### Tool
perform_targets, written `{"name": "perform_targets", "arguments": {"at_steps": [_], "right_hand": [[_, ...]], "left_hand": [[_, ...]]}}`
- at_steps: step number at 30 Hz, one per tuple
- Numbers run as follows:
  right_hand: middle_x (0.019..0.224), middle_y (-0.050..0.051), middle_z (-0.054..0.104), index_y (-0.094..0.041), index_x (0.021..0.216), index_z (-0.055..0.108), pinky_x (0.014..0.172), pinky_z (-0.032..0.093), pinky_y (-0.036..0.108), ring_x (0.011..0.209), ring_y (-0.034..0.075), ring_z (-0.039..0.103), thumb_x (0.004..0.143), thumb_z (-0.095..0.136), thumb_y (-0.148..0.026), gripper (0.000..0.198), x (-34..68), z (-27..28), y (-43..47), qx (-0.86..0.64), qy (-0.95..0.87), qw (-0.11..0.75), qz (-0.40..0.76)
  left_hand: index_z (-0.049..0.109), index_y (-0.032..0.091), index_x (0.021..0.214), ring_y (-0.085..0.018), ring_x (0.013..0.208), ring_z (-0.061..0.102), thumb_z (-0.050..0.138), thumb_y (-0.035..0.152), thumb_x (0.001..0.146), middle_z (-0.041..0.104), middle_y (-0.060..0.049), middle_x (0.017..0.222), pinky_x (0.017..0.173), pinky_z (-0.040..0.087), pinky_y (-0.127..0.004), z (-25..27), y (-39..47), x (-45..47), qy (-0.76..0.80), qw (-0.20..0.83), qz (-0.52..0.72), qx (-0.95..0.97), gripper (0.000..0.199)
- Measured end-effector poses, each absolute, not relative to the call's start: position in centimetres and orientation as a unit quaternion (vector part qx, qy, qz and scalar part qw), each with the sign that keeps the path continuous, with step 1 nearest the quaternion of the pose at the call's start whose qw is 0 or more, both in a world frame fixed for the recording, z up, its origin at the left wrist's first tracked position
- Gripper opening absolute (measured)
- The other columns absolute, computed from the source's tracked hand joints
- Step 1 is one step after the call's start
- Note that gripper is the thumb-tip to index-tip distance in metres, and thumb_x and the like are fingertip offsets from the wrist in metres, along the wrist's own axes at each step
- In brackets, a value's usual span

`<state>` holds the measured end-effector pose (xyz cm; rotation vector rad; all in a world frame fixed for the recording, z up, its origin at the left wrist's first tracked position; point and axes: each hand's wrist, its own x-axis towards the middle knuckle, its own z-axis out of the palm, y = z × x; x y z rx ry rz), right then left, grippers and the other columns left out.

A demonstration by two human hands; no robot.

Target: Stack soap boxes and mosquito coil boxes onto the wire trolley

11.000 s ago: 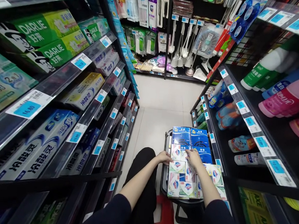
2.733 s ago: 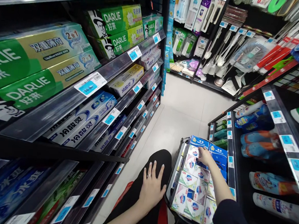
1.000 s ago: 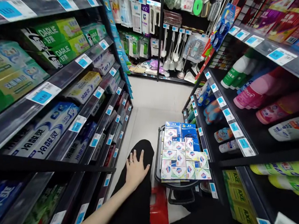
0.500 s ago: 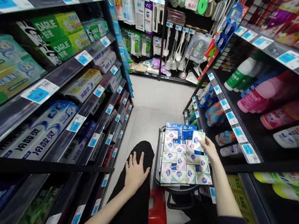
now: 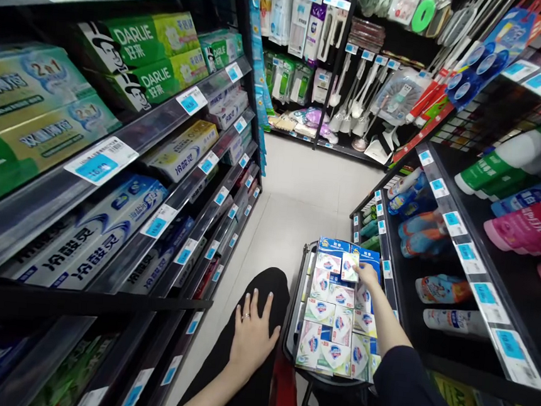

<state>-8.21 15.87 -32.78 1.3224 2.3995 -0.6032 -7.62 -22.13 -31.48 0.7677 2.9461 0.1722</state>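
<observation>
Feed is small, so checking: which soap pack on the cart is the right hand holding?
The far one, lifted over the blue boxes in the right hand; the rest lie flat.

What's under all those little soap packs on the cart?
Blue boxes show at the far end of the cart, under the soap packs. The right hand holds one pack there. Anything beneath the nearer packs is covered.

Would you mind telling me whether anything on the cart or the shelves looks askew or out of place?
Nothing looks spilled or damaged. The soap boxes on the cart lie at mixed angles rather than in neat rows. The right hand holds one soap box above the blue boxes; the left hand rests on the knee.
</observation>
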Motion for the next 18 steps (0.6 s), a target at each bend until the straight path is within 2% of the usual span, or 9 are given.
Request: {"name": "perform_targets", "arguments": {"at_steps": [7,13,16,18], "right_hand": [[0.103,0.018,0.069,-0.011,0.105,0.068,0.078,0.049,0.029,0.101,0.027,0.064,0.083,0.062,-0.036,0.034,-8.5,-34.1,15.9,0.443,0.853,0.233,-0.146],[0.105,0.02,0.067,-0.01,0.106,0.067,0.078,0.049,0.03,0.1,0.027,0.065,0.082,0.062,-0.029,0.031,-9.1,-34.0,16.0,0.425,0.865,0.241,-0.112],[0.103,0.018,0.069,-0.013,0.108,0.067,0.077,0.049,0.03,0.098,0.027,0.065,0.08,0.061,-0.022,0.029,-9.2,-34.0,16.0,0.412,0.873,0.235,-0.114],[0.104,0.018,0.068,-0.011,0.112,0.065,0.079,0.049,0.031,0.099,0.028,0.064,0.081,0.057,-0.018,0.033,-9.1,-34.1,15.8,0.397,0.883,0.224,-0.115]], "left_hand": [[0.038,0.019,0.144,-0.039,0.137,0.028,0.056,0.035,0.078,0.032,-0.02,0.15,0.109,0.024,-0.056,-31.4,-21.5,-7.9,0.964,0.074,0.066,0.246,0.07],[0.037,0.017,0.144,-0.04,0.138,0.027,0.057,0.034,0.079,0.03,-0.022,0.15,0.109,0.024,-0.058,-31.5,-22.3,-7.3,0.963,0.072,0.079,0.246,0.07],[0.042,0.02,0.141,-0.037,0.141,0.02,0.053,0.028,0.081,0.029,-0.015,0.152,0.112,0.018,-0.059,-31.4,-21.0,-8.6,0.941,0.095,0.145,0.291,0.062],[0.042,0.019,0.14,-0.03,0.142,0.023,0.046,0.023,0.084,0.034,-0.012,0.151,0.115,0.02,-0.052,-31.7,-18.1,-10.9,0.894,0.157,0.241,0.343,0.056]]}}
